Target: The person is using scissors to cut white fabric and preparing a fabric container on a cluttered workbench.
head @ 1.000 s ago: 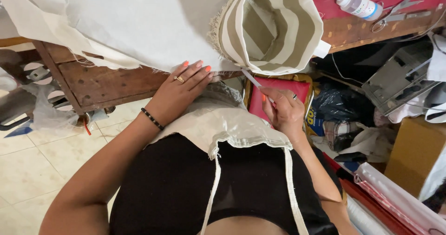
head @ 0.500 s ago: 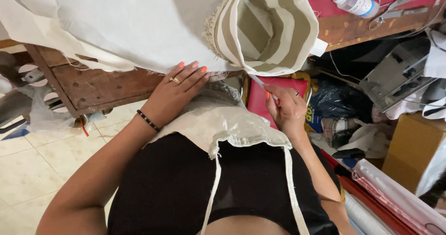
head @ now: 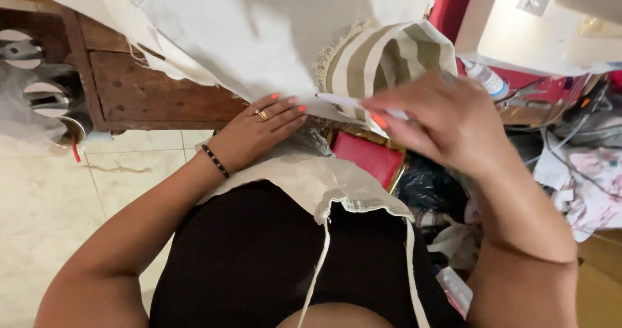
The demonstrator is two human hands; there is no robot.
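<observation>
The cloth (head: 259, 36) lies flat under the left hand's (head: 256, 133) spread fingers. The right hand (head: 440, 124) pinches a thin white tool (head: 343, 100) just beside them — a slip could poke those fingertips.

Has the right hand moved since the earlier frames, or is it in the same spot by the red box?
Yes. The right hand has risen from beside the red box to the striped fabric roll, holding a thin white tool.

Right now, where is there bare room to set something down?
The tiled floor left of the left hand, below the wooden table, is bare. The tabletop lies under cream cloth; right of the right hand is crowded clutter.
</observation>
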